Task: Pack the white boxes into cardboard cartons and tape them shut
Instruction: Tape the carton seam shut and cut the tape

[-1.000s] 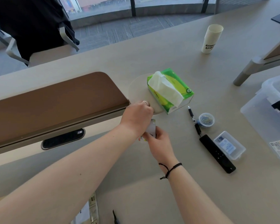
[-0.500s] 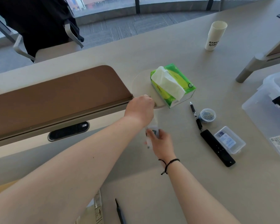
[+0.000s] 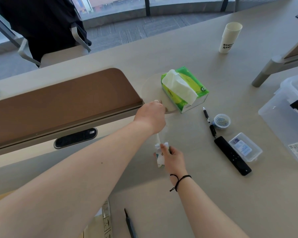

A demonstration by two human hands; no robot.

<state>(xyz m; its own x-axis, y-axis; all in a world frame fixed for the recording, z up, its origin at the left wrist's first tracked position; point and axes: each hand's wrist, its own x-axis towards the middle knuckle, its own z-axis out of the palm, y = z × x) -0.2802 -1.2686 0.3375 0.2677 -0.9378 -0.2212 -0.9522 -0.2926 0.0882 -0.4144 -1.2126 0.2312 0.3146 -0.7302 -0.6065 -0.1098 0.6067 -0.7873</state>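
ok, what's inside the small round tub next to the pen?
The round tub holds a heap of small paper clips, bluish and silvery, seen through its clear plastic. Its bottom is covered by the clips. The pen lies against its left side.

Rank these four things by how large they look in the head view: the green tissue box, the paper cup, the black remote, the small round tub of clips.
1. green tissue box
2. black remote and paper cup: alike in apparent size, and the cup stands farther off, so I do not rank them
3. round tub of clips
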